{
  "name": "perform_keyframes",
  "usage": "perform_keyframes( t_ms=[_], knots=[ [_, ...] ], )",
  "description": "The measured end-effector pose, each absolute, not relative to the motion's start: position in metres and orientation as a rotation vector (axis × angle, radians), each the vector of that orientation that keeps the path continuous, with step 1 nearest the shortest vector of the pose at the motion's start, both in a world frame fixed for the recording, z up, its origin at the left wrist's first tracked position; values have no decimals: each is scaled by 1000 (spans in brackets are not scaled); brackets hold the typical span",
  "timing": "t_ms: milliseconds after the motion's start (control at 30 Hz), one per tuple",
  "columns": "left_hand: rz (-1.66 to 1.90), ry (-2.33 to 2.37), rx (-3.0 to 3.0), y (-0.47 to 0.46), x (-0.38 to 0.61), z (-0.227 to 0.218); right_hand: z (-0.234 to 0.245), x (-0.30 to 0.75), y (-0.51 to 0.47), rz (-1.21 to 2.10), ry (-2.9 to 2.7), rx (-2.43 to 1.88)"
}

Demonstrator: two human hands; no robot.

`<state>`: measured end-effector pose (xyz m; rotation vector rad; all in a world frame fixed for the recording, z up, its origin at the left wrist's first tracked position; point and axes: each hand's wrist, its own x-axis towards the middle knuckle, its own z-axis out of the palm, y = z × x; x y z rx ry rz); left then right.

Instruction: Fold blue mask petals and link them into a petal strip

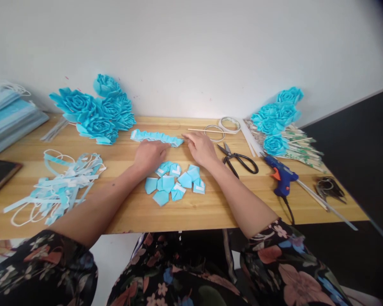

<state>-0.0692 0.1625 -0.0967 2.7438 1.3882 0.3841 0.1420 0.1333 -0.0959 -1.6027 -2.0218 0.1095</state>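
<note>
A pleated light-blue strip of mask fabric (pixel 150 136) lies across the table in front of me, with a white patch at its left end. My left hand (pixel 149 154) is closed on its near edge, right of the middle, with the fingers pressed together. At the strip's right end, the bent fingers of my right hand (pixel 201 148) pinch the tip; the thumb side is partly hidden. Just below my hands lie several folded light-blue fabric pieces (pixel 166 182), some with white tape on them. Black-handled scissors (pixel 239 159) rest open to the right of my right hand.
Blue fabric flowers (pixel 98 108) stand at the back left, others (pixel 277 114) at the back right. Cut straps (pixel 67 182), a phone (pixel 0 176) and stacked masks (pixel 11 119) are on the left. Tape rolls (pixel 230 124), a glue gun (pixel 282 174) and sticks (pixel 306 148) sit right.
</note>
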Motion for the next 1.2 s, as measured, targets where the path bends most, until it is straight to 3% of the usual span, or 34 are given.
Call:
perform_keyframes(
  t_ms=[300,600,900,1000,1200],
  knots=[
    [271,1376,2810,161,-66,-93,-92,140,142,213,-2035,-1639],
    [298,1338,2833,161,-67,-95,-61,126,173,439,-2113,-2044],
    [266,1306,2876,159,-68,-92,-70,132,175,596,-1953,-1962],
    [244,1308,2866,158,-67,-89,-69,132,165,529,-1936,-1883],
    [286,1311,2789,158,-68,-87,-60,119,135,50,-2376,-1538]
  ],
)
